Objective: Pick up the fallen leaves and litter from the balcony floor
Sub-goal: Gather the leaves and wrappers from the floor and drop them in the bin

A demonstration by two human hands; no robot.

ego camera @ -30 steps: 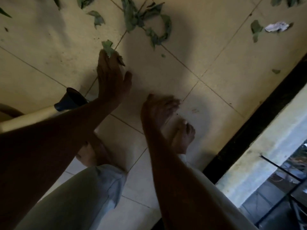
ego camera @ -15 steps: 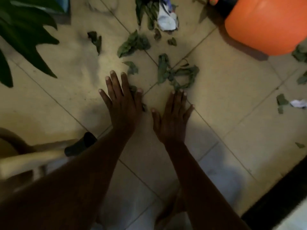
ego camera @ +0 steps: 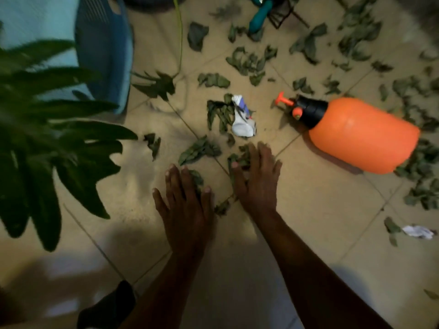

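hands: your left hand point(ego camera: 187, 205) and right hand point(ego camera: 257, 179) lie flat on the tiled floor point(ego camera: 308, 222), side by side, leaves point(ego camera: 199, 150) under the fingertips
wrapper point(ego camera: 242, 117): just ahead of your right hand, touching leaves on its left
sprayer bottle point(ego camera: 356, 134): on its side, right of the wrapper
paper scrap point(ego camera: 418, 231): far right, well apart
potted plant point(ego camera: 47, 138): to your left
chair point(ego camera: 104, 53): behind the plant

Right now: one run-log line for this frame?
phase: gathering | left hand: open, flat on leaves | right hand: open, on leaves | wrapper: untouched | sprayer: lying beside
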